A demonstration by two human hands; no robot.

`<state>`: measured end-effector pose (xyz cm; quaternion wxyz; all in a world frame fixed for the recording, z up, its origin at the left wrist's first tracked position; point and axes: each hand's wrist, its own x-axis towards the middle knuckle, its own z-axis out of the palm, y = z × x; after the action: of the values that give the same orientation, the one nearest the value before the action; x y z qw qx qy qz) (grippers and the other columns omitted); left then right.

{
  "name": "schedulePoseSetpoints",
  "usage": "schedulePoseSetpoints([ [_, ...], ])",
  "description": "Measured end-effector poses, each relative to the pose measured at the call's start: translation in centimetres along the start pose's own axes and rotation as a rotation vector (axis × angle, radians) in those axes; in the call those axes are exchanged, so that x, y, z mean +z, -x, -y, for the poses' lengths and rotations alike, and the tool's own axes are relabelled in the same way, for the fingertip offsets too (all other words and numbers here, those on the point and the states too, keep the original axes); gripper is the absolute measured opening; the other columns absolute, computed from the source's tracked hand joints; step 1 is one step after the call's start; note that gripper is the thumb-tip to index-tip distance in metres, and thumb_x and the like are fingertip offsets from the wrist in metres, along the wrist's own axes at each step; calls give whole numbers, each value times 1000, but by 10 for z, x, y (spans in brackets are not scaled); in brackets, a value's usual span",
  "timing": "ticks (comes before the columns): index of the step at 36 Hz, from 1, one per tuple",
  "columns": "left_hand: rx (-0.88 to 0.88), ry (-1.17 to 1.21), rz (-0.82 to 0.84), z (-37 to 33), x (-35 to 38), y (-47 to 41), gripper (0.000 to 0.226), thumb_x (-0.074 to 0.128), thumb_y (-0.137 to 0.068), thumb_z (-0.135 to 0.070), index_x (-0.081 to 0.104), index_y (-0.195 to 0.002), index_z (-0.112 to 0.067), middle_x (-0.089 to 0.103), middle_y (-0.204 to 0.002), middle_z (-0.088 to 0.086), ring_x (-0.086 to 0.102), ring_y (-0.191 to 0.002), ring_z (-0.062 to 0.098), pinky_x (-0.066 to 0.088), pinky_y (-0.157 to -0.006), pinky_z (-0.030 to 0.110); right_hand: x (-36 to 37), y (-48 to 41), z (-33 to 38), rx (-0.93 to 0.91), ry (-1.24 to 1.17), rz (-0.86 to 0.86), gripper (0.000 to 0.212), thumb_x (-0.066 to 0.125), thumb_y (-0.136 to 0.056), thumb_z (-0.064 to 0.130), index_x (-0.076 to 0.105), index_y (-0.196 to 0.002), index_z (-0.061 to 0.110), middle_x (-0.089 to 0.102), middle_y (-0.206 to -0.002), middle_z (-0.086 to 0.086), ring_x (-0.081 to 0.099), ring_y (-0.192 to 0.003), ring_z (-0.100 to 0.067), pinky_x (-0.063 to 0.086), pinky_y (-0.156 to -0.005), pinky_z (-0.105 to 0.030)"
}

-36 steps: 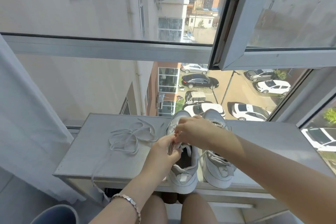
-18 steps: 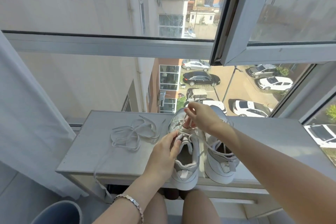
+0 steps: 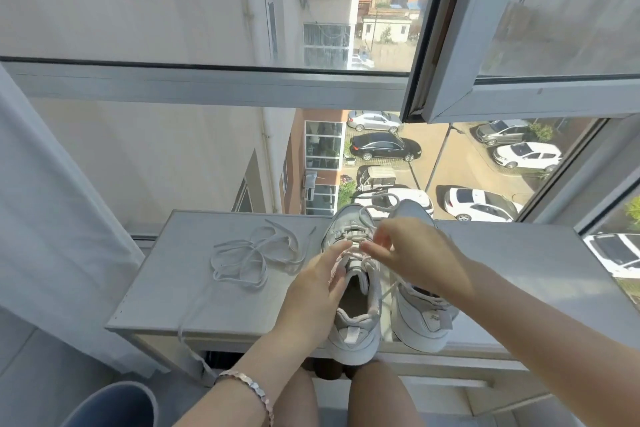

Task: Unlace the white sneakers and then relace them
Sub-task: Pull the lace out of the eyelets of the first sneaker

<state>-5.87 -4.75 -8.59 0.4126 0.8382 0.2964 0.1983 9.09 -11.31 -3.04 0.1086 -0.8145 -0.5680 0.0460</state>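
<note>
Two white sneakers stand side by side on a grey ledge (image 3: 214, 302), heels toward me. My left hand (image 3: 311, 291) holds the left sneaker (image 3: 356, 326) by the edge of its upper, fingertips reaching the eyelets. My right hand (image 3: 412, 253) is over the same eyelets and pinches its shoelace (image 3: 381, 199), which loops up past the toe. The right sneaker (image 3: 424, 322) is partly hidden under my right wrist. A loose white shoelace (image 3: 249, 253) lies tangled on the ledge to the left, one end hanging over the front edge.
Large window panes rise right behind the ledge, with an open sash (image 3: 485, 94) at the upper right. A white curtain (image 3: 52, 218) hangs on the left. A blue bucket rim (image 3: 114, 402) sits on the floor at the lower left. My knees are under the ledge.
My right hand rose from the sneaker's tongue toward the toe, drawing the lace up, then dropped back to the eyelets. My left hand stayed on the left sneaker.
</note>
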Motion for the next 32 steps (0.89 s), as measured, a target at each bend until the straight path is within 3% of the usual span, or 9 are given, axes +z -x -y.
schedulePoseSetpoints([
  [2, 13, -33, -2, -2, -2, -3, 38, 42, -98, -18, 47, -132, -35, 51, -128, -12, 46, -114, 2, 34, -89, 12, 1, 12, 5, 7, 30, 116, 34, 53, -91, 43, 63, -105, 13, 69, -97, -1, 63, -87, -13, 51, -76, -26],
  [7, 20, -70, -14, -4, -4, -5, 36, 43, -98, -17, 50, -130, -31, 51, -129, -12, 44, -116, 1, 29, -86, 6, 0, 32, 5, -102, -26, 4, 20, 54, -94, 28, 71, -99, 18, 69, -91, 1, 59, -87, -12, 42, -73, -21],
  [10, 13, -66, -17, -3, -5, -4, 35, 44, -97, -16, 53, -127, -31, 53, -127, -11, 47, -115, 2, 31, -86, 7, 4, 44, 3, -302, 147, 16, 5, 78, -73, 27, 74, -73, 25, 66, -68, 7, 60, -69, -9, 49, -59, -21],
  [12, 18, -67, -8, -2, -5, -2, 35, 45, -97, -14, 54, -126, -31, 54, -125, -12, 48, -113, 3, 34, -87, 9, 13, 51, -4, -295, 176, 131, 15, 66, -84, 34, 72, -78, 21, 67, -76, 5, 61, -77, -11, 51, -68, -25],
  [16, 37, -110, -3, -5, -5, -4, 34, 47, -96, -15, 54, -126, -30, 50, -116, -17, 48, -112, 1, 35, -87, 9, 10, 53, -7, -47, -173, 100, 79, 17, -84, 72, 54, -54, 9, 66, -63, -6, 62, -60, -18, 49, -63, -30],
  [21, 45, -266, 39, -13, -6, -16, 19, 43, -98, -29, 57, -111, -25, 57, -105, -6, 54, -93, 13, 43, -74, 24, 17, 36, 6, 77, -84, 30, 42, 53, -90, 47, 64, -71, 12, 65, -69, -2, 59, -63, -13, 49, -61, -26],
  [25, 46, -298, 112, -18, -10, -32, 15, 52, -95, -31, 59, -99, -18, 48, -126, -5, 49, -112, 17, 42, -91, 33, 26, 31, 14, 158, -83, 77, 47, 62, -86, 43, 34, -58, 16, 40, -57, 2, 39, -55, -12, 24, -45, -20],
  [30, 31, -164, 176, -21, -4, -44, 10, 48, -97, -18, 50, -88, -14, 54, -122, 0, 52, -98, 5, 39, -78, 17, 27, 33, 14, 214, -158, 2, 47, 64, -85, 38, 36, -55, 14, 37, -53, 1, 38, -55, -16, 24, -47, -21],
  [32, -44, -31, 110, -20, -2, -46, 14, 48, -97, -15, 51, -83, -17, 60, -116, 0, 54, -98, 10, 42, -82, 23, 29, 33, 16, 226, -176, -16, 47, 62, -86, 36, 36, -53, 14, 38, -52, 0, 41, -58, -19, 25, -47, -22],
])
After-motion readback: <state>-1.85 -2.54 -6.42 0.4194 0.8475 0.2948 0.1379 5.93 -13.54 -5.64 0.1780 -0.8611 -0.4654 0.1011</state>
